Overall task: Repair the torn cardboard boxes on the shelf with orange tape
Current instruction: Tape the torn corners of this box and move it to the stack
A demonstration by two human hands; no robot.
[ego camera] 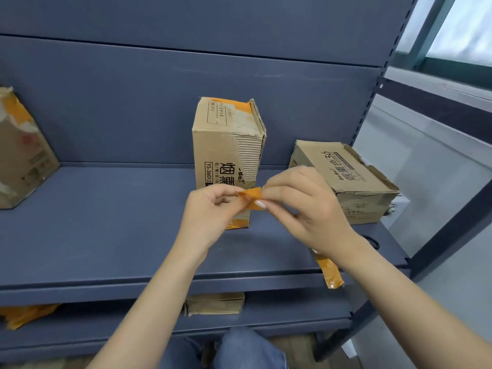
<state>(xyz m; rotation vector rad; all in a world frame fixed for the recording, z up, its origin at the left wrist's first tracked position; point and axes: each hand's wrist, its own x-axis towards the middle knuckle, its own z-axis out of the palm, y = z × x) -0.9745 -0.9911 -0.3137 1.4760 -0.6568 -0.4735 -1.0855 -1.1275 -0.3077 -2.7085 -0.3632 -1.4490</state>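
A tall torn cardboard box (226,145) stands upright in the middle of the blue shelf (106,230), with orange tape on its top and bottom edges. In front of it my left hand (210,217) and my right hand (306,209) pinch a short piece of orange tape (251,197) between their fingertips. A second orange tape strip (330,270) hangs below my right wrist over the shelf's front edge. A low torn box (346,177) lies to the right. A third box (21,155) with orange tape leans at the far left.
The shelf's blue back panel rises behind the boxes. On the lower shelf sit a small cardboard box (215,303) and crumpled orange tape (24,314). A dark upright post (436,235) and a white wall bound the right side.
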